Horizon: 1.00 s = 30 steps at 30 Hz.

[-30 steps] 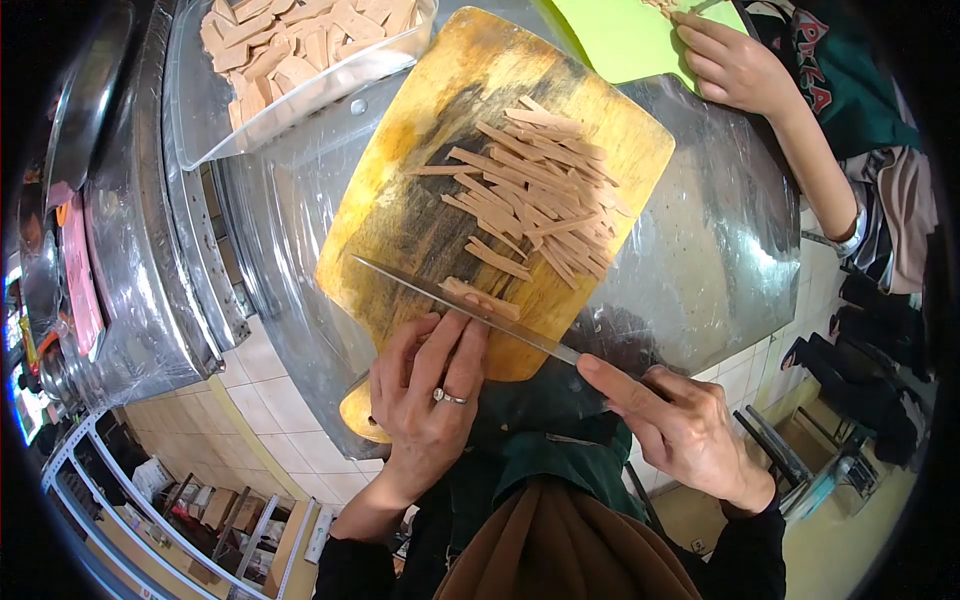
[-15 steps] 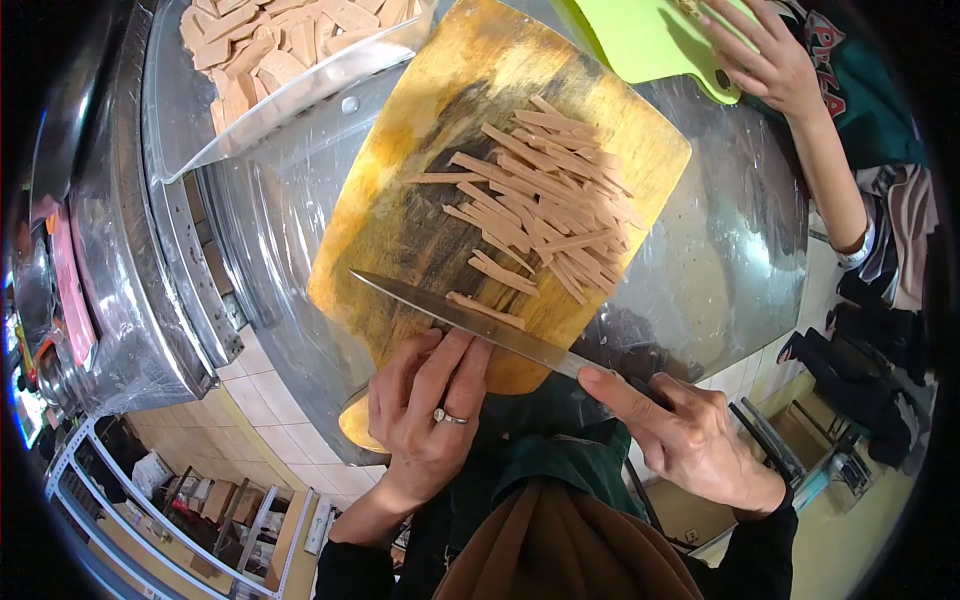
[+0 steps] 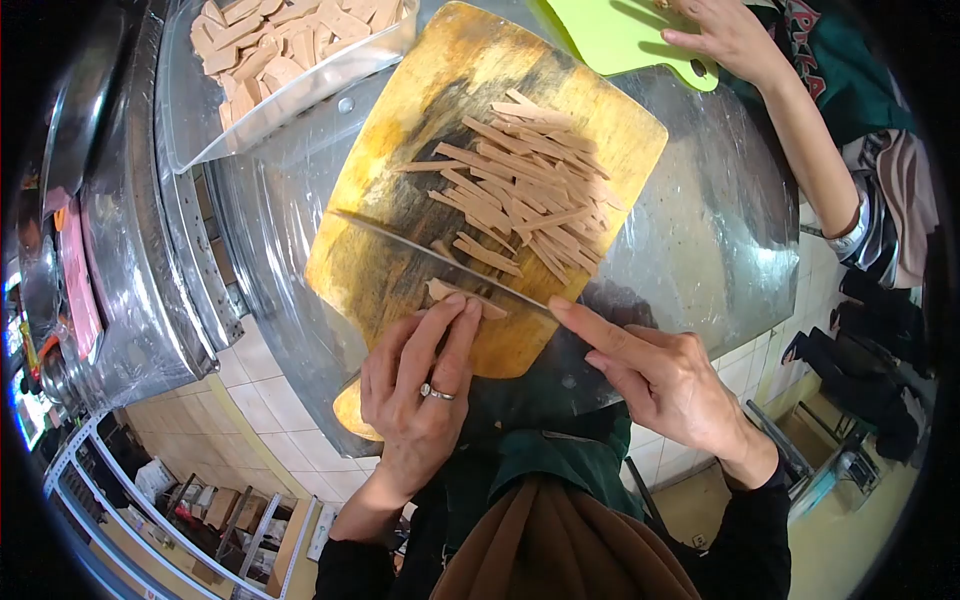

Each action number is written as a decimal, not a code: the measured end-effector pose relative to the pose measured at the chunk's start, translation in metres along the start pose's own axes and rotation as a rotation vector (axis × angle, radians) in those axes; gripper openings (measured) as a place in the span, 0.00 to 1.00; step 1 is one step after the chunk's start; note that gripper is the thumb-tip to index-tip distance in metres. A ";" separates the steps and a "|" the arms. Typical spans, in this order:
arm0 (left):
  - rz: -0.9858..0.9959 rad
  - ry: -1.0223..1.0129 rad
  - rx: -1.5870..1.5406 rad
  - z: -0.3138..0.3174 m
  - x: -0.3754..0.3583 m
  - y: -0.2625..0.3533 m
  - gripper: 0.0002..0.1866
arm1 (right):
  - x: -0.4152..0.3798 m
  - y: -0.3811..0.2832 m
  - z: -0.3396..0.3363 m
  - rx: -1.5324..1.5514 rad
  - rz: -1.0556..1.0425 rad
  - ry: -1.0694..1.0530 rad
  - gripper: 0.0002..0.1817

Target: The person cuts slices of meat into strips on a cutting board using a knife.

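Note:
My right hand point(image 3: 675, 380) grips a long kitchen knife point(image 3: 440, 257), its index finger stretched along the spine. The blade lies slantwise over the wooden cutting board point(image 3: 360, 255), its tip toward the left edge. Just on my side of the blade, a pinkish-brown slice point(image 3: 440, 290) rests on the wood. The fingertips of my left hand point(image 3: 415, 385), which wears a ring, press that slice down. Beyond the knife spreads a pile of thin strips point(image 3: 535, 185) of the same pinkish-brown food, probably sausage or ham.
A clear plastic tub point(image 3: 300, 88) of uncut slices stands at the upper left. At the upper right, another person's hand point(image 3: 735, 40) is over a lime-green cutting board point(image 3: 620, 45). The metal table point(image 3: 700, 210) carries both boards. A shelf rack point(image 3: 150, 510) stands lower left.
The knife has moved away from my left fingers toward the strips, showing the slice beneath my fingertips. My right hand has shifted slightly left, and the other person's hand has moved up and left.

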<state>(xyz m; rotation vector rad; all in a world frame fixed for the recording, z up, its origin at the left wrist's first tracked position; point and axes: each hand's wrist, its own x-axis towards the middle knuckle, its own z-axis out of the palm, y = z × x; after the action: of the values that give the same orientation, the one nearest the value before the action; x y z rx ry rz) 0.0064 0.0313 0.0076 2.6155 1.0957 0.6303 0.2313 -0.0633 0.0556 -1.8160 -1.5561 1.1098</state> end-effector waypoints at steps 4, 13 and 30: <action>0.000 0.008 0.013 0.001 -0.002 0.000 0.27 | -0.013 -0.006 -0.008 -0.079 0.033 -0.024 0.35; 0.001 0.060 -0.031 0.004 -0.006 -0.003 0.24 | -0.029 -0.014 -0.006 -0.097 0.007 -0.035 0.36; -0.041 -0.036 -0.060 -0.007 0.000 0.002 0.20 | -0.020 -0.016 -0.005 -0.256 0.011 -0.131 0.44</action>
<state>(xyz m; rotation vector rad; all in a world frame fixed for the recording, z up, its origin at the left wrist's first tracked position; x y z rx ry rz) 0.0042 0.0302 0.0140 2.5372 1.0990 0.5956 0.2261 -0.0781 0.0765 -1.9503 -1.8393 1.0945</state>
